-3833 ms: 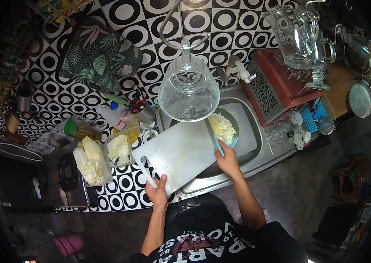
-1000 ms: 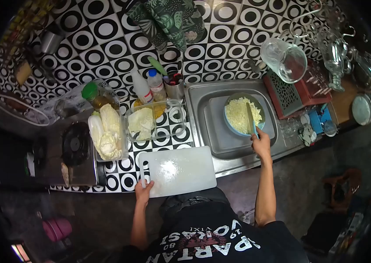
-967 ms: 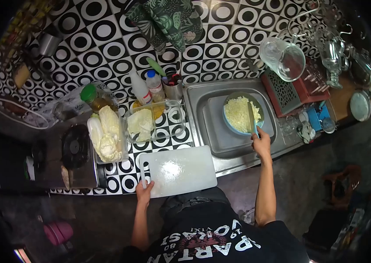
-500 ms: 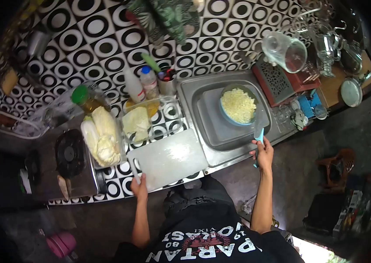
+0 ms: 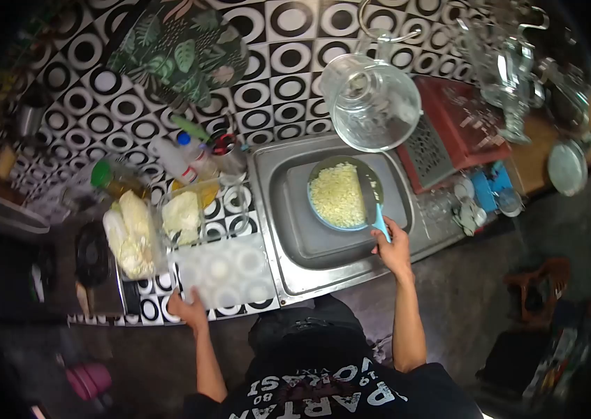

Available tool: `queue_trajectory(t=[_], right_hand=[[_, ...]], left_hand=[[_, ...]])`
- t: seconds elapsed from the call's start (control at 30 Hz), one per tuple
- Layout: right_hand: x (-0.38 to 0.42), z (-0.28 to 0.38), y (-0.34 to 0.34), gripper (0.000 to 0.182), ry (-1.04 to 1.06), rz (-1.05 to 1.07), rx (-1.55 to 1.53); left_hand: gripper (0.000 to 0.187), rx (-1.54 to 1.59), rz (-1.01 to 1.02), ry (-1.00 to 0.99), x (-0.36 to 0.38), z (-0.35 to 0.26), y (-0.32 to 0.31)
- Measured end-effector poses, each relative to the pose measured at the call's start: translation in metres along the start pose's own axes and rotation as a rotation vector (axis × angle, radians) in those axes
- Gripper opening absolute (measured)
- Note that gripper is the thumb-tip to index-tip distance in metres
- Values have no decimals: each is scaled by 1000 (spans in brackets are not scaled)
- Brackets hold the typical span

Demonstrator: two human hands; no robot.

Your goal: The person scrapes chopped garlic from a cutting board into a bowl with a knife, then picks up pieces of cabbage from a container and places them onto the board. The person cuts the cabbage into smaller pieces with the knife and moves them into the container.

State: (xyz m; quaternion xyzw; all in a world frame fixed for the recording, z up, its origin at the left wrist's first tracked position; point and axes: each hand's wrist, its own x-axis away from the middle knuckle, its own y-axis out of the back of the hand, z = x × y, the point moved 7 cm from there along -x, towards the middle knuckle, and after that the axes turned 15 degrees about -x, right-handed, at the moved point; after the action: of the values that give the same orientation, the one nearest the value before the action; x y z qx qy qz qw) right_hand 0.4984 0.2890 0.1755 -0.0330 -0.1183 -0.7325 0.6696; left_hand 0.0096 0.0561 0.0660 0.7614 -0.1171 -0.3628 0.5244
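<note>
My right hand is closed around the light blue handle of a knife. Its blade reaches over a blue-rimmed bowl of finely chopped pale vegetable, which sits in the steel sink. At the near left corner of a translucent cutting board is my left hand, its fingers apart. The board lies on the patterned tiles left of the sink, and the circles show through it. Behind the board, a clear container holds a piece of pale leafy vegetable.
A tray of whole pale cabbage stands left of the board, beside a stove. A green-lidded jar and bottles line the back. A clear pitcher hangs over the sink's rear, close to a red rack.
The knife has moved from the sink's near edge to over the bowl. My left hand has loosened from the board's edge, and the board now lies flatter. The camera view has shifted.
</note>
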Motion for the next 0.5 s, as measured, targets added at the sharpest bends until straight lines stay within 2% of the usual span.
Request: queue_trajectory(t=[0.03, 0.07, 0.1, 0.17, 0.23, 0.3, 0.37, 0.43, 0.5], right_hand=[[-8, -3, 4, 39, 15, 28, 5], [-12, -1, 6, 39, 14, 66, 0], [-17, 2, 7, 39, 12, 102, -4], [-27, 2, 8, 38, 25, 166, 5], [-34, 11, 14, 38, 77, 191, 101], [-43, 7, 24, 36, 81, 193, 130], [-47, 17, 27, 36, 223, 255, 297], [-48, 28, 34, 31, 162, 252, 310], [-48, 45, 38, 32, 285, 278, 387]], left_hand=[[47, 74, 50, -3, 10, -20, 2], [47, 139, 92, -81, 20, -45, 2], [46, 114, 51, -203, 33, -78, 8], [44, 236, 246, -353, 56, -144, 13], [48, 184, 303, -467, 78, -197, 24], [58, 158, 355, -379, 96, -214, 5], [61, 141, 399, -275, 101, -220, -6], [63, 145, 407, -214, 100, -225, -4], [63, 179, 442, -195, 95, -229, -4]])
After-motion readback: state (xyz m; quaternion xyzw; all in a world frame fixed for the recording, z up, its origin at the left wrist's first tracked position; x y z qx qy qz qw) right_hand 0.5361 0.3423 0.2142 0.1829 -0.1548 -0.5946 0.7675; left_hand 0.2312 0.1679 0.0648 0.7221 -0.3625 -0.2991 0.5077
